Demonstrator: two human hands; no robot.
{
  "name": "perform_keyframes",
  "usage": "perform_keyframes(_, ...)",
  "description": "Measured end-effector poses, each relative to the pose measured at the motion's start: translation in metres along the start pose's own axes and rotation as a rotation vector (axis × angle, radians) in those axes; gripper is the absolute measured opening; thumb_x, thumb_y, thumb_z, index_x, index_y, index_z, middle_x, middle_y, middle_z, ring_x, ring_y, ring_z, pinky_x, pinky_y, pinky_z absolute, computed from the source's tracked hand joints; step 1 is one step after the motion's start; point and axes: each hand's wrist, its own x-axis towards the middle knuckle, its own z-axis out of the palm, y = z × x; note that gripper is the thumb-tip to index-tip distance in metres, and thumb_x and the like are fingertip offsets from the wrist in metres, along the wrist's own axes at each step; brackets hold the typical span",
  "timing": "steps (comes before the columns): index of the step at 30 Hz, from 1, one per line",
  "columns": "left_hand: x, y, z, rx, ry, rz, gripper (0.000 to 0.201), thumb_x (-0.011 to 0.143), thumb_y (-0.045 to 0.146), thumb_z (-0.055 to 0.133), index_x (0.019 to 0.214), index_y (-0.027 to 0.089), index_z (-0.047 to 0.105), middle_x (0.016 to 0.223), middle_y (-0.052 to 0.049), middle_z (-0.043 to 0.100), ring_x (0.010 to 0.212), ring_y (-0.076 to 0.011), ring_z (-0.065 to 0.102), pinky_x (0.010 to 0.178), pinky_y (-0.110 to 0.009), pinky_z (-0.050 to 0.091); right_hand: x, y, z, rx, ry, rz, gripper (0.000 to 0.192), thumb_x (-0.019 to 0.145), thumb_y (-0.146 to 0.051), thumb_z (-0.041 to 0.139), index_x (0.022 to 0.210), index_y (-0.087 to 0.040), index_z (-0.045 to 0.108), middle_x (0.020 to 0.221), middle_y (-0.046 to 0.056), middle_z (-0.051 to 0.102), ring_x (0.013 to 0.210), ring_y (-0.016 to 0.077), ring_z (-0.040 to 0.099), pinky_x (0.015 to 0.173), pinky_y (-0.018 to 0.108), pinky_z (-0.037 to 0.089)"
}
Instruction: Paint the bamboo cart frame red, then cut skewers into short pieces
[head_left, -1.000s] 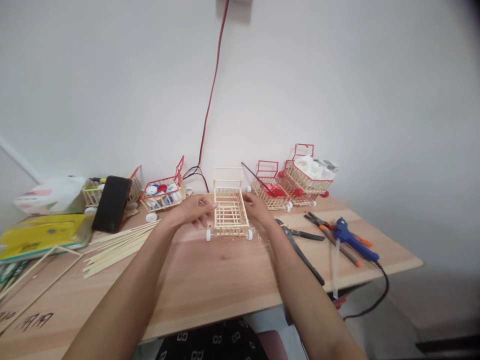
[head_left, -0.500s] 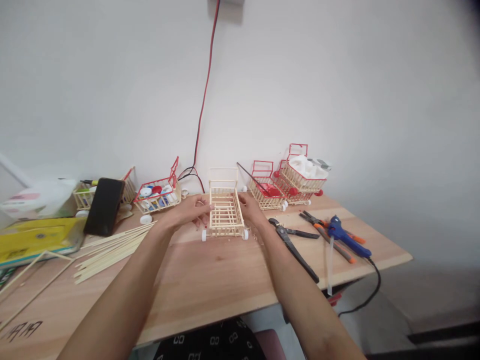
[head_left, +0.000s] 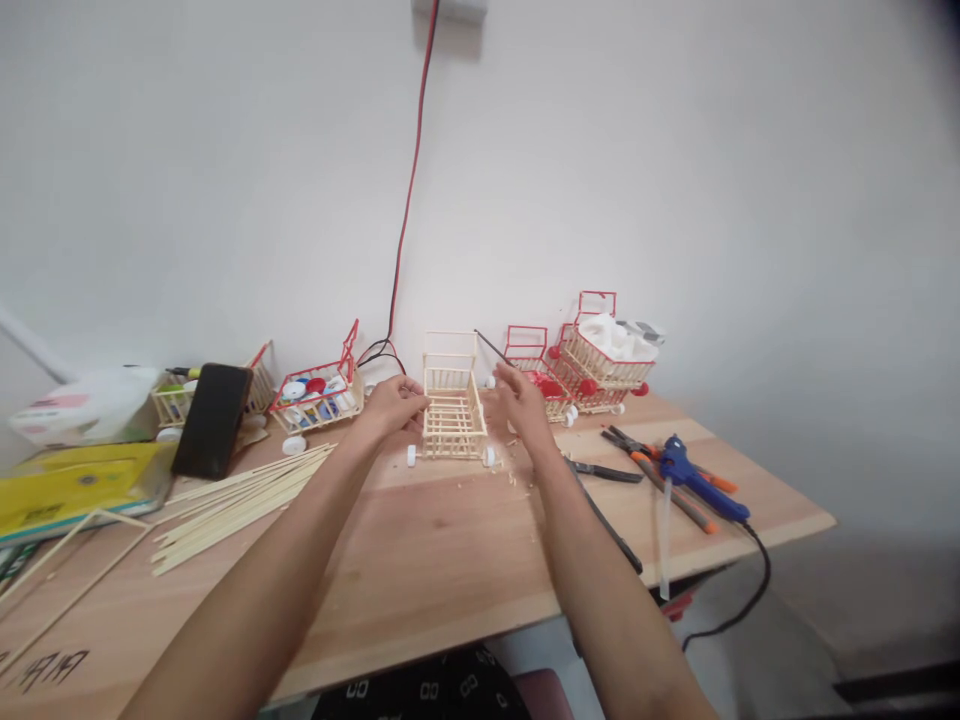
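A small unpainted cart of thin wooden sticks stands on white wheels at the middle back of the wooden table. My left hand holds the cart's left side with its fingertips. My right hand hovers just right of the cart, fingers spread, a small gap between them and the cart's right side.
Three red-trimmed stick carts line the wall. A bundle of sticks, a black phone and a yellow box lie left. Pliers, cutters and a blue glue gun lie right. A red-black cable hangs down the wall.
My right hand has let go of the cart's right side and lifted slightly away, fingers opening. The cart sits a little farther back; my left hand keeps its hold.
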Motion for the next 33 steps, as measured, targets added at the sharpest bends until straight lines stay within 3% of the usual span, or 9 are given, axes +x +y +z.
perform_keyframes(5,0.019,0.007,0.010,0.001,0.057,0.006,0.017,0.066,0.012,0.063,0.078,0.016,0.051,0.051,0.004,0.056,0.047,-0.0121,0.059,0.051,-0.024,0.049,0.001,-0.015,-0.022,0.094,0.197,-0.024,0.043,0.087,-0.031,0.040,0.124,-0.013,0.053,0.123,0.016,0.061,0.114,0.0203,0.057,0.097,0.038,0.044)
perform_keyframes(11,0.034,0.002,0.030,-0.033,0.081,0.002,0.015,0.069,0.008,0.061,0.075,0.016,0.049,0.053,0.004,0.057,0.043,-0.0106,0.058,0.046,-0.021,0.048,0.001,-0.027,-0.030,0.262,0.398,-0.089,0.034,0.085,-0.031,0.048,0.112,-0.015,0.060,0.108,0.011,0.067,0.097,0.0189,0.063,0.089,0.037,0.048)
perform_keyframes(24,0.048,0.003,0.045,-0.107,0.050,0.001,0.016,0.072,0.004,0.062,0.076,0.014,0.052,0.054,0.004,0.058,0.043,-0.0101,0.057,0.047,-0.022,0.049,0.003,-0.024,-0.040,0.317,0.514,-0.129,0.030,0.086,-0.034,0.050,0.108,-0.015,0.060,0.100,0.009,0.068,0.092,0.0169,0.064,0.087,0.035,0.049)
perform_keyframes(33,0.046,0.001,0.050,-0.167,0.038,0.014,0.013,0.076,0.012,0.067,0.078,0.013,0.054,0.057,0.003,0.059,0.046,-0.0081,0.058,0.049,-0.020,0.052,0.002,-0.026,-0.040,0.296,0.496,-0.127,0.031,0.087,-0.035,0.050,0.108,-0.014,0.060,0.100,0.010,0.067,0.092,0.0172,0.063,0.086,0.034,0.048)
